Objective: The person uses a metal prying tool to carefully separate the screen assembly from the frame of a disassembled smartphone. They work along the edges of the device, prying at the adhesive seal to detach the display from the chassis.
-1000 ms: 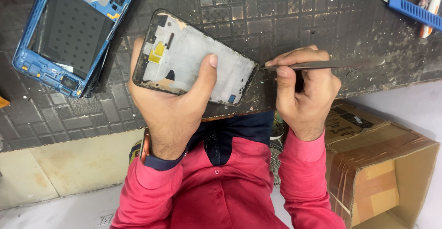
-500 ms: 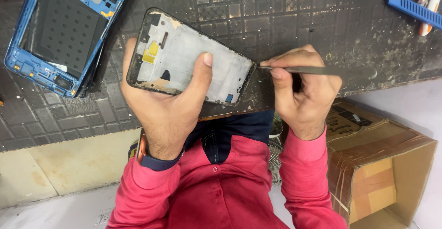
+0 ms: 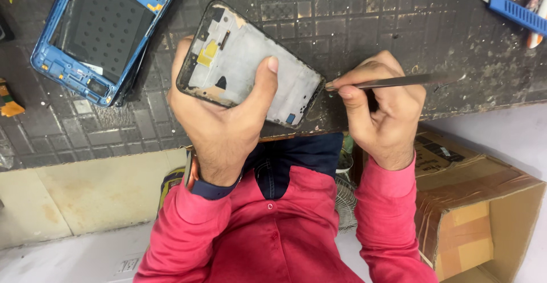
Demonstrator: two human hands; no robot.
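Bare mat [image 3: 399,27] lies open above the right hand [image 3: 382,112] — blue frame [image 3: 97,32] (far left) and cutter [image 3: 513,11] flank it.

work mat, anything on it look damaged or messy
Yes. The dark work mat is scuffed and speckled with pale debris, and its near edge looks worn and chipped. The blue phone frame lies askew at the upper left, stripped open.

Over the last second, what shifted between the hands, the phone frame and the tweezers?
The tweezers tip in the right hand closed in to the phone frame corner; the frame tilted slightly. The left hand keeps its grip, and the blue housing still lies on the mat.
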